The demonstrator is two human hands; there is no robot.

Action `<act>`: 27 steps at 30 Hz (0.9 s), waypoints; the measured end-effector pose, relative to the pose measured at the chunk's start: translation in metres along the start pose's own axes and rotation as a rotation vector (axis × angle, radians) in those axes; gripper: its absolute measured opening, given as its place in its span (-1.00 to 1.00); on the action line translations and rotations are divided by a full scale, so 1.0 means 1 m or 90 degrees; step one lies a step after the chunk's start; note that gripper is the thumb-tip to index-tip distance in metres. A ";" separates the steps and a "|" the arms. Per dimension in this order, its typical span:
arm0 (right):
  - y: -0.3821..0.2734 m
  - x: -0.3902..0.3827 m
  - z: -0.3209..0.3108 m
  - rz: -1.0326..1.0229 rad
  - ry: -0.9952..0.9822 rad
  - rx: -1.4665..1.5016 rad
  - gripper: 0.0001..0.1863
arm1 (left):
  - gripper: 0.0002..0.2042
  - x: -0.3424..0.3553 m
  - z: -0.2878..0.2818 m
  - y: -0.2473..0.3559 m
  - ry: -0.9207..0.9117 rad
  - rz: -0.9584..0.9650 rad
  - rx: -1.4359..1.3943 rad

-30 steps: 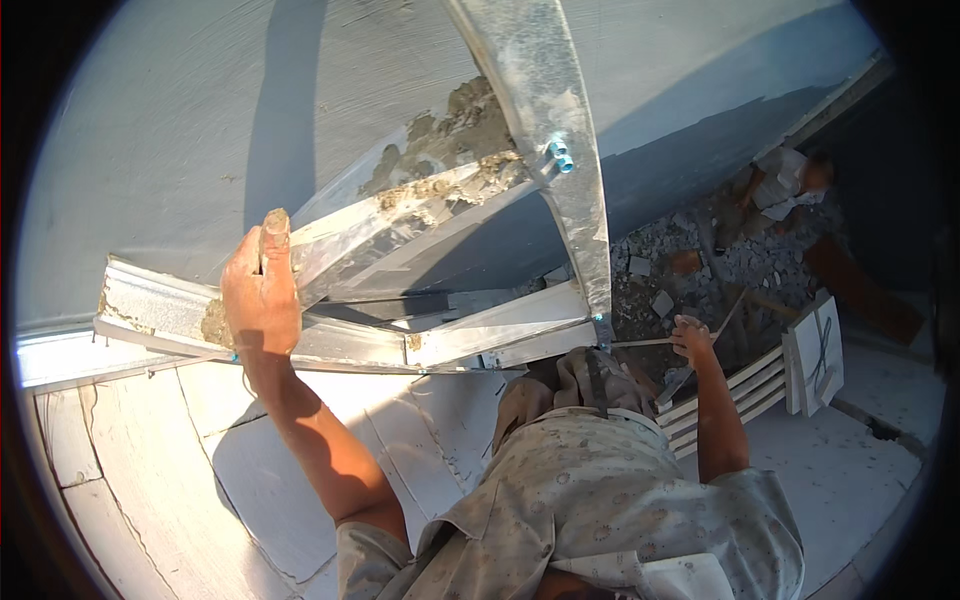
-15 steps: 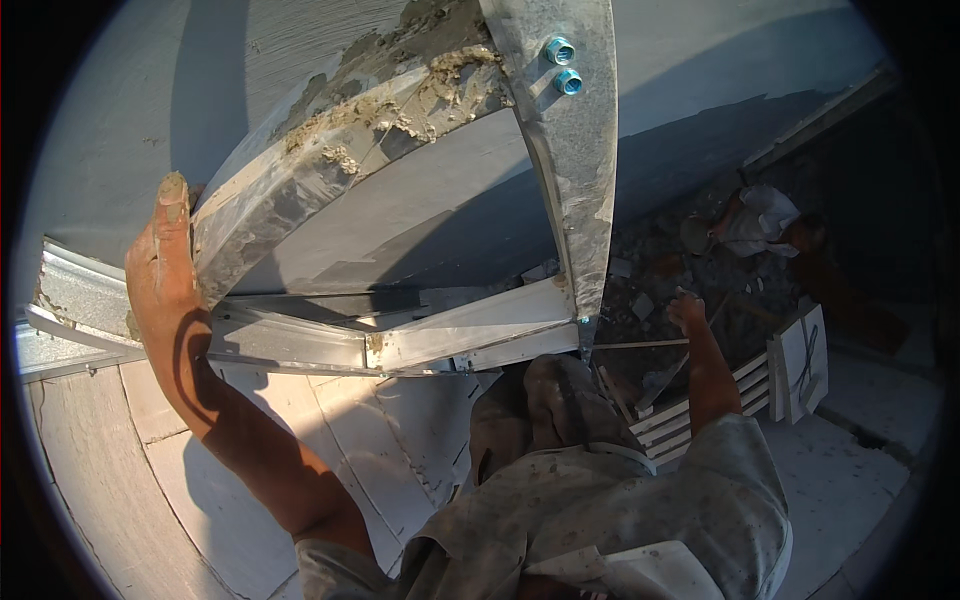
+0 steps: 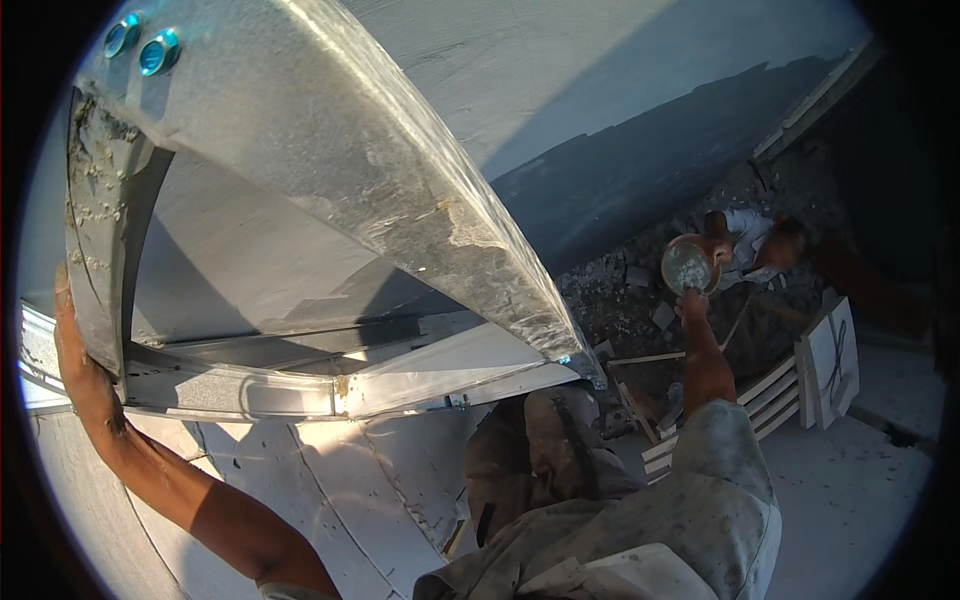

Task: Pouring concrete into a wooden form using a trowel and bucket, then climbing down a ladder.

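Note:
My left hand point(image 3: 85, 345) is at the far left, closed around the edge of a mortar-spattered metal post point(image 3: 95, 210); its fingers are partly hidden. That post belongs to a metal frame, joined to a wide grey metal beam point(image 3: 330, 140) with two blue bolts point(image 3: 158, 52). My right arm reaches down to the right, and my right hand point(image 3: 692, 303) closes on the near rim of a round bucket point(image 3: 687, 266). Whitish stuff shows inside the bucket. Below, a co-worker's hand point(image 3: 718, 252) is at the bucket's other side.
The co-worker point(image 3: 755, 240) stands lower down amid rubble. White slatted wood point(image 3: 770, 405) and a pale panel point(image 3: 828, 365) stand right of my legs. Pale boards point(image 3: 310, 480) lie under the frame's lower rail point(image 3: 240, 390). A grey wall point(image 3: 600, 90) rises behind the frame.
My view has turned, so the frame and bolts sit farther left. My right hand, earlier without the bucket, now meets it; the co-worker has raised it. My left hand stays on the frame.

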State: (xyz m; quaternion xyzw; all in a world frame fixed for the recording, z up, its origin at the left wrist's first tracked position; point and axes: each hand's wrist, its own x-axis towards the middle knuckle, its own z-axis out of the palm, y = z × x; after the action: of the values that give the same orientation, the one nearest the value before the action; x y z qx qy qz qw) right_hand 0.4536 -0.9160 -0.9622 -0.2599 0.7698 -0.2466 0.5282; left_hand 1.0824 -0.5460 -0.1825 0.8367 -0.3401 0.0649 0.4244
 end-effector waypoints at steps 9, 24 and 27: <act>-0.014 -0.074 0.056 0.078 -0.035 0.209 -0.29 | -0.51 0.000 -0.027 0.010 0.023 0.008 -0.003; -0.254 -0.447 -0.094 -0.335 -0.157 -0.194 -0.61 | -0.48 -0.035 0.044 0.074 -0.014 0.041 0.260; -0.332 -0.563 -0.144 -0.776 -0.099 -0.348 -0.39 | -0.52 -0.031 0.050 0.081 -0.032 0.127 0.300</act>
State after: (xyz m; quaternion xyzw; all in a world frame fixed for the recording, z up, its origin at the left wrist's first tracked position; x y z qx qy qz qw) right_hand 0.5371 -0.7752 -0.3131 -0.7893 0.4800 -0.2774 0.2638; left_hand 0.9991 -0.6008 -0.1722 0.8760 -0.4072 0.1631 0.2007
